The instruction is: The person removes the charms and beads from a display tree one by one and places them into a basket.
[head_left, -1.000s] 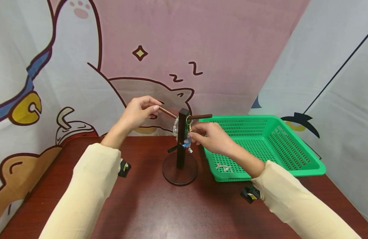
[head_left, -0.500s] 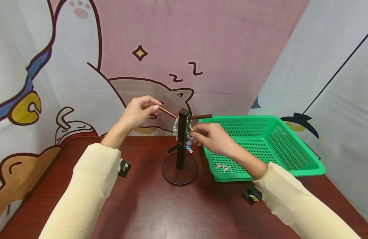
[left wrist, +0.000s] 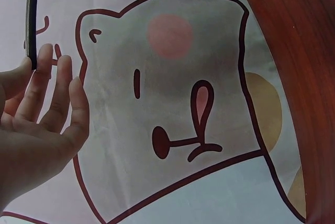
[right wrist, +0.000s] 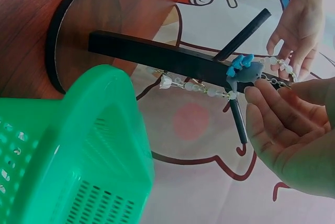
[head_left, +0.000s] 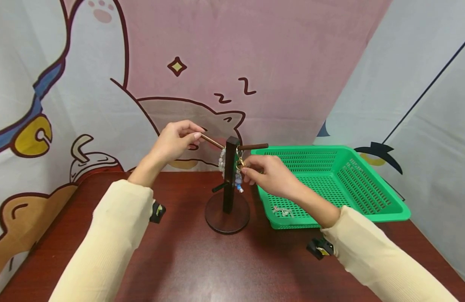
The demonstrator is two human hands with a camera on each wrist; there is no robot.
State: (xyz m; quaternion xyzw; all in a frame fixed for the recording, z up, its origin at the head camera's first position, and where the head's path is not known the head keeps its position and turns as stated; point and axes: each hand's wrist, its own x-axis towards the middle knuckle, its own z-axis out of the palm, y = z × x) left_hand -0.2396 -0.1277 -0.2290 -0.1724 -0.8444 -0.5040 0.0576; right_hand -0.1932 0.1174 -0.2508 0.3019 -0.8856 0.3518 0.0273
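Note:
My left hand (head_left: 176, 140) pinches the outer end of the left peg (head_left: 211, 141) of a dark wooden stand (head_left: 228, 184). Close to the post on the right, the thumb and fingers of my right hand (head_left: 268, 174) pinch the gold clasp of a keychain. Its gold ring appears to be around the right peg (head_left: 255, 147), near the post. Below the fingers hangs the keychain's blue animal-shaped charm (right wrist: 247, 72). A strand of clear beads (head_left: 221, 161) hangs from the left peg against the post. My right fingers partly hide the clasp.
A green perforated basket (head_left: 376, 218) stands right of the stand, with a small pink and clear beaded piece (head_left: 283, 212) in its front left corner. A short lower peg (head_left: 219, 188) sticks out toward the front. A printed cloth (head_left: 293, 63) hangs behind the table (head_left: 202, 268).
My right fingers have shifted slightly at the gold clasp, and the blue charm has swung to hang straighter below them. My left hand stays on the peg.

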